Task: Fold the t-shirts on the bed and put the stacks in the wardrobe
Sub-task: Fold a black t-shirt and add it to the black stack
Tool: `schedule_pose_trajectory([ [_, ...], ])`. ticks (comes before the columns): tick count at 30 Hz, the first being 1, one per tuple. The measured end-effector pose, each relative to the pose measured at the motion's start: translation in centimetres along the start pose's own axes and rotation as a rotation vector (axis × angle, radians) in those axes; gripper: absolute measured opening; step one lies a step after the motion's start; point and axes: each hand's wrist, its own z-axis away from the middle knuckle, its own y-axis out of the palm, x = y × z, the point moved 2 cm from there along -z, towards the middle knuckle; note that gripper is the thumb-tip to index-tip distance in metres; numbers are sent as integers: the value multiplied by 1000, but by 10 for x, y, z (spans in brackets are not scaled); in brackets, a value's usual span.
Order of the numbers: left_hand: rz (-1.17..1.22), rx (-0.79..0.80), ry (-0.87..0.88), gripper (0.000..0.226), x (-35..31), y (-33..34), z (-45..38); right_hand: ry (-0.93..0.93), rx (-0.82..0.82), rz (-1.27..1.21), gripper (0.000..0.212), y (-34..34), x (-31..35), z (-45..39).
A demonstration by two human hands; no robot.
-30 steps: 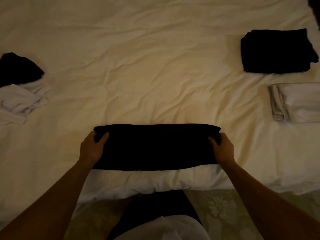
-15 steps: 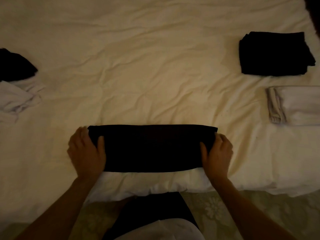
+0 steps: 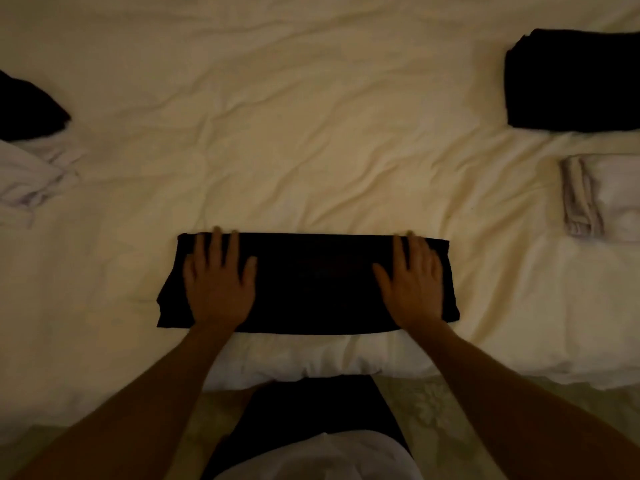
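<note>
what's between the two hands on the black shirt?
Head view: only a bare stretch of the black shirt lies between the left hand and the right hand; both rest flat on it.

At 3 o'clock, the folded white stack (image 3: 609,199) and, above it, the folded black stack (image 3: 571,81) run off the right edge. At 9 o'clock, the crumpled black shirt (image 3: 27,109) and crumpled white shirt (image 3: 31,178) are cut off by the left edge.
</note>
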Motion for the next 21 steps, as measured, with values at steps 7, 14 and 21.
schedule_pose_trajectory([
  [7, 439, 122, -166, 54, 47, -30, 3, 356, 94, -443, 49, -13, -50, 13],
  [14, 769, -15, -320, 41, 44, -42, -9, 453, 3, -765, 35, -35, -40, 3],
  [21, 499, -71, -358, 49, 47, -24, -7, 523, 81, -813, 46, -27, -40, 9],
])
